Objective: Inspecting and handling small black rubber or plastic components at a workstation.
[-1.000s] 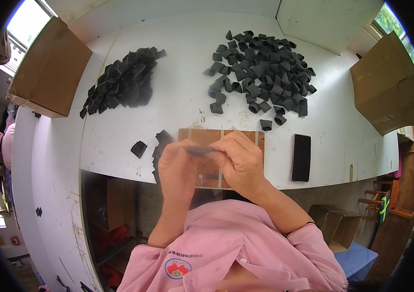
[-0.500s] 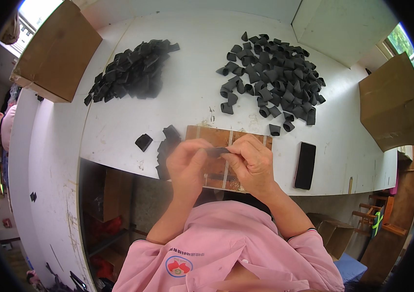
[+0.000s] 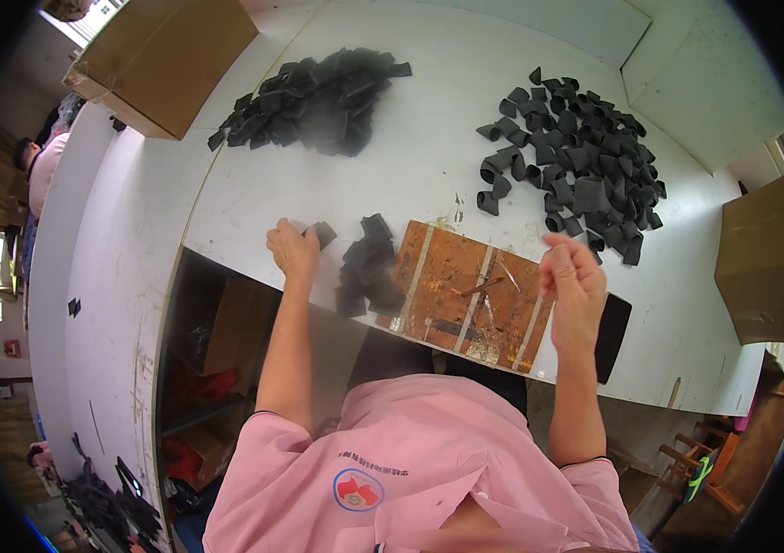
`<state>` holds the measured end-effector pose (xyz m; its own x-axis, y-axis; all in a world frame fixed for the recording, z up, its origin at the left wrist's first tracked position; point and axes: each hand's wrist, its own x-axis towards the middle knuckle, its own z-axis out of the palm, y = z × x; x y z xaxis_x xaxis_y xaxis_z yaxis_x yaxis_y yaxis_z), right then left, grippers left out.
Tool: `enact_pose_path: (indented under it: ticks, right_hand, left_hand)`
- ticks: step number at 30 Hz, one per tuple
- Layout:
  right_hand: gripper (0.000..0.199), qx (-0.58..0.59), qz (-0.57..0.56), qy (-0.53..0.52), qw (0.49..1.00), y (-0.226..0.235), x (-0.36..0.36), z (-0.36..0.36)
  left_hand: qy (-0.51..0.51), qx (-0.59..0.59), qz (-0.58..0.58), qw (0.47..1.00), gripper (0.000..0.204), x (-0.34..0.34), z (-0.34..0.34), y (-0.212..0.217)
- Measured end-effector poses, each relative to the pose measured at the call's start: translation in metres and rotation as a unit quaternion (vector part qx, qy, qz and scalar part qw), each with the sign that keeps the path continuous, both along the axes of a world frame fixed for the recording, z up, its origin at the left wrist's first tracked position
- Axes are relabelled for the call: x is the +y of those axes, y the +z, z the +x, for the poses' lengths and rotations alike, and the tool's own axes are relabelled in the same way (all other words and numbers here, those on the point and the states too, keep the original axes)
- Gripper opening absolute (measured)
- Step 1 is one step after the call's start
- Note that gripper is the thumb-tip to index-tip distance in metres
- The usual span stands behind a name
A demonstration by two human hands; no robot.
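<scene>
Head view: my left hand (image 3: 292, 251) pinches a black piece (image 3: 323, 234) at centre left; my right hand (image 3: 574, 286) hangs loosely curled, apparently empty, over the brown board (image 3: 452, 276) at centre right.

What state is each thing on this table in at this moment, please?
left hand: down on the table edge, fingers on a small black piece.
right hand: raised above the wooden board, fingers curled; contents unclear.
small stack of black pieces: piled beside the board.
left heap: flat pieces, loosely piled.
right heap: curled pieces, scattered.
cardboard box: closed.
</scene>
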<state>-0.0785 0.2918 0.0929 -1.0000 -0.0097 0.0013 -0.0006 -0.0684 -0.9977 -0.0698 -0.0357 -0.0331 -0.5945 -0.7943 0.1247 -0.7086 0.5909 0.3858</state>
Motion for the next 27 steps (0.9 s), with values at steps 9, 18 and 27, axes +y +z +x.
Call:
enact_pose_path:
  ticks: [9, 18, 27]
  right_hand:
    - [0.027, -0.029, 0.223, 0.233, 0.946, -0.013, -0.019, 0.055]
    - [0.019, -0.198, -0.134, 0.172, 0.956, -0.009, -0.018, 0.056]
    - [0.015, -0.292, -0.37, 0.111, 0.875, -0.013, -0.004, 0.054]
  left_hand:
    - [-0.306, 0.221, 0.38, 0.845, 0.006, 0.027, 0.014, 0.047]
    - [-0.324, 0.23, 0.681, 0.614, 0.018, 0.169, 0.065, 0.113]
    - [-0.297, 0.248, 0.73, 0.563, 0.021, 0.186, 0.073, 0.111]
